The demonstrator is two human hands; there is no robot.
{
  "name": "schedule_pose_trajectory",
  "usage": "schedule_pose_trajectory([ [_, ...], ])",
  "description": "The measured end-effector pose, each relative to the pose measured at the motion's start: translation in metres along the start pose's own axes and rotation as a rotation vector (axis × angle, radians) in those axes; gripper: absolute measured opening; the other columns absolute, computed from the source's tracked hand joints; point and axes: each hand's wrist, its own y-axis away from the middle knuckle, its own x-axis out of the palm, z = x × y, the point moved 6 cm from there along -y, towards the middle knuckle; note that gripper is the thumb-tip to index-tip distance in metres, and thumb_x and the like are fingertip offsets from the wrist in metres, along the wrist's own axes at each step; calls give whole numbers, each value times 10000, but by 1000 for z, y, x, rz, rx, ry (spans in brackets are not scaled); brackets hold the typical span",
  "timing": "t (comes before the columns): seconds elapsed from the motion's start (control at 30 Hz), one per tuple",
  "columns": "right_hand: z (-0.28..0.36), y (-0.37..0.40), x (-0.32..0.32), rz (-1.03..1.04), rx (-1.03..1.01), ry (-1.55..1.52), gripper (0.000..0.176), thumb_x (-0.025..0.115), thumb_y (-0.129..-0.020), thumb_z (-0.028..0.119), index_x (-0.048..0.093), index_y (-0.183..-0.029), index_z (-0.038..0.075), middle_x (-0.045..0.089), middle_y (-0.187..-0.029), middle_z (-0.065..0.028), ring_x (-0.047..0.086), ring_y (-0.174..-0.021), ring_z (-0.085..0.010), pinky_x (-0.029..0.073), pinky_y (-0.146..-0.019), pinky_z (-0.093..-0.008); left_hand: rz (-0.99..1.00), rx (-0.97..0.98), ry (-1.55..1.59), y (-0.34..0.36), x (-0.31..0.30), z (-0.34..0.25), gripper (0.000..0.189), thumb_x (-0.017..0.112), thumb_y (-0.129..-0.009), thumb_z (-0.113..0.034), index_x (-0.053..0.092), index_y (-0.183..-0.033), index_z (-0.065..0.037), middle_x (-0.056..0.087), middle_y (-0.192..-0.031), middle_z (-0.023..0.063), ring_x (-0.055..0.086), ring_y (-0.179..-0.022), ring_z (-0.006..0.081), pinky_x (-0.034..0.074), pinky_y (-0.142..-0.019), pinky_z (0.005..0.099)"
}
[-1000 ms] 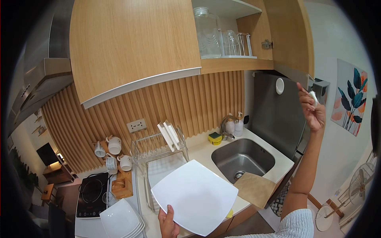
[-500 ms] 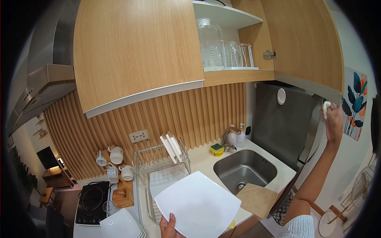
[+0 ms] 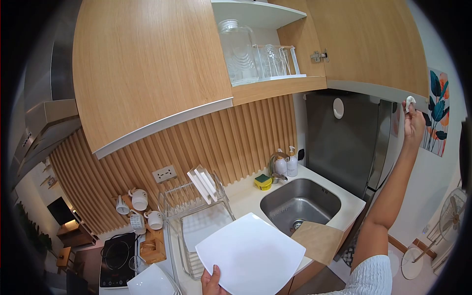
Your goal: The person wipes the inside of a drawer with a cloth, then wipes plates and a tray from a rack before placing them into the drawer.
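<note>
A large white square plate (image 3: pixel 250 255) is gripped at its lower left edge by my left hand (image 3: pixel 212 283), thumb on top. My right hand (image 3: pixel 414 123) is raised at the right, its fingers closed round a small white cloth (image 3: pixel 410 103) at the lower edge of the open cabinet door (image 3: pixel 373 44). Inside the cabinet stand a glass jar (image 3: pixel 238 54) and several glasses in a white rack (image 3: pixel 275 61). Below the plate's left side, more white plates (image 3: pixel 153 281) lie stacked.
A dish rack (image 3: pixel 189 206) with white plates stands left of the sink (image 3: pixel 301 206). Mugs (image 3: pixel 139 199) hang beside the induction hob (image 3: pixel 117 260). A brown cloth (image 3: pixel 318 241) drapes over the counter edge. A sponge (image 3: pixel 263 182), bottles (image 3: pixel 292 162) and a fridge (image 3: pixel 339 142) are behind.
My right hand has risen with the white cloth to the door's lower edge. The view has shifted slightly. My left hand keeps its hold on the plate.
</note>
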Motion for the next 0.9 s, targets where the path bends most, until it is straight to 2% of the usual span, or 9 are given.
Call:
schedule_pose_trajectory([
  [0.27, -26, -37, -46, -54, -91, -104, 203, 472, -881, -26, 468, -1071, -101, 536, -1027, -199, 562, -962, -287, 526, -825, -392, -34, 16, -14, -7, -6, 9, 408, 502, -912, -107, 390, -1262, 71, 522, -1184, 150, 523, -1056, 253, 431, -908, 344],
  [0.33, -54, 30, 20, 119, -15, -105, 216, 471, -890, 4, 471, -1089, -78, 552, -1010, -191, 570, -951, -273, 526, -823, -360, 19, 96, 61, -2, 9, 3, 405, 512, -908, -119, 394, -1250, 63, 528, -1171, 157, 534, -1045, 245, 434, -906, 354],
  [0.37, -67, 88, 85, 228, 212, -326, 242, 478, -894, 41, 471, -1117, -54, 561, -1014, -186, 578, -941, -257, 522, -815, -330, 87, 181, 131, 1, 19, -4, 402, 521, -904, -130, 397, -1237, 56, 534, -1158, 164, 545, -1035, 238, 437, -904, 364],
  [0.4, -80, 140, 149, 520, 346, -378, 259, 492, -889, 55, 475, -1130, -37, 563, -1037, -190, 581, -941, -241, 518, -810, -311, 73, 186, 132, 2, 22, -4, 402, 521, -904, -130, 397, -1237, 56, 534, -1158, 164, 545, -1035, 238, 437, -904, 364],
  [0.5, -128, 256, 275, 676, 743, -376, 449, 553, -778, -52, 421, -1208, -68, 541, -1135, -194, 570, -946, -173, 493, -812, -258, 74, 165, 149, 9, 26, -2, 397, 509, -909, -103, 386, -1247, 66, 537, -1156, 166, 542, -1035, 224, 435, -895, 347],
  [0.67, -223, 310, 412, 488, 1149, -433, 187, 455, -799, -111, 512, -976, -104, 560, -943, -188, 593, -755, -242, 540, -651, -313, 15, 155, 222, 24, 31, 2, 407, 536, -875, -54, 400, -1241, 59, 539, -1149, 163, 547, -1021, 228, 432, -900, 344],
  [0.83, -205, 302, 460, 259, 1101, -576, 186, 462, -745, -149, 524, -915, -110, 569, -887, -197, 599, -686, -268, 537, -527, -364, -109, 163, 124, 37, 20, 8, 401, 519, -889, -81, 401, -1242, 69, 530, -1164, 166, 537, -1047, 260, 439, -902, 360],
  [0.87, -193, 302, 461, 326, 1077, -604, 279, 422, -753, -185, 439, -1023, -119, 510, -975, -222, 563, -818, -303, 539, -642, -351, -180, 111, 57, 41, 16, 11, 416, 510, -906, -98, 386, -1265, 72, 517, -1192, 152, 520, -1066, 257, 429, -911, 346],
  [0.9, -188, 304, 457, 322, 1084, -606, 279, 422, -753, -185, 439, -1023, -119, 510, -975, -222, 563, -818, -303, 539, -642, -351, -186, 109, 53, 44, 16, 12, 416, 510, -906, -98, 386, -1265, 72, 517, -1192, 152, 520, -1066, 257, 429, -911, 346],
])
